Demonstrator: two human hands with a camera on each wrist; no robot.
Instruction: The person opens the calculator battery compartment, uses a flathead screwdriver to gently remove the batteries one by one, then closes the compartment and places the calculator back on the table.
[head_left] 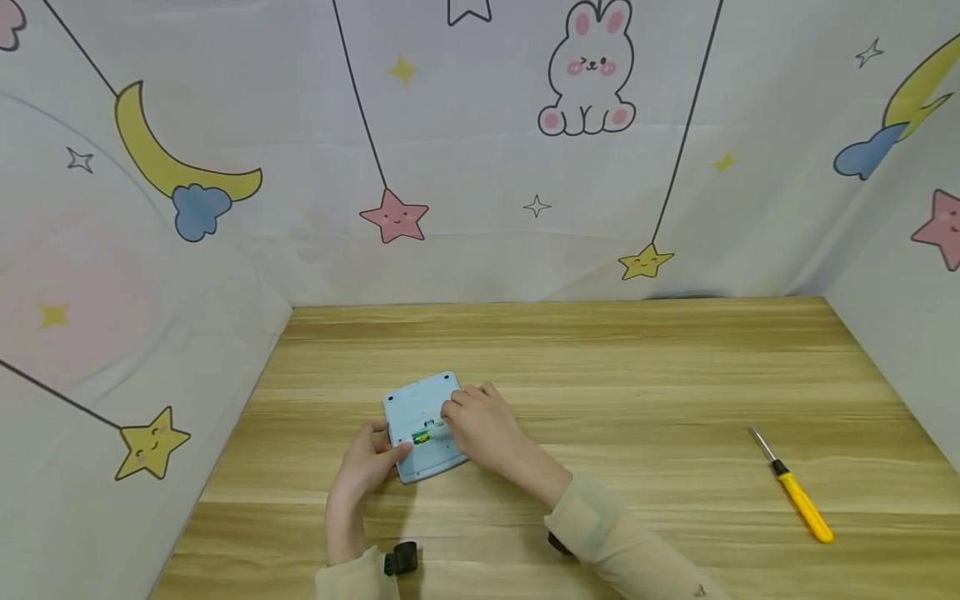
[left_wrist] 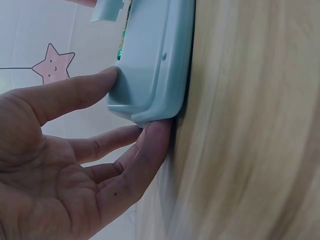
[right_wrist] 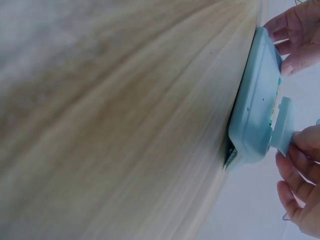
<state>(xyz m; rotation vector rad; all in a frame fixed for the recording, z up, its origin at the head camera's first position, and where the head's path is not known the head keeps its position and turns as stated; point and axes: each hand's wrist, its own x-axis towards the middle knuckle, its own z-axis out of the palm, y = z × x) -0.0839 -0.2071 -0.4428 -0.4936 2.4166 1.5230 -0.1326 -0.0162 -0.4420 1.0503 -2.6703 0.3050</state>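
"Where's the device?"

"The device lies back up on the table, left of the middle. My left hand grips its left edge, thumb on top and fingers tucked beneath."

"And the other hand?"

"My right hand pinches the cover, tilted up beside the opening. Something green shows inside; I can't make out what."

"Is the cover touching the device?"

"I can't tell; the two are very close."

"What worries you?"

"Snapping a tab, I'd say, if I twist the cover or force it at this angle. It's thin, so a loose pinch could also let it slip and drop. And if my thumb eases off, the device could swivel under a push."

"The screwdriver?"

"Well apart on the right, so I shouldn't knock it unless my sleeve swings wide."
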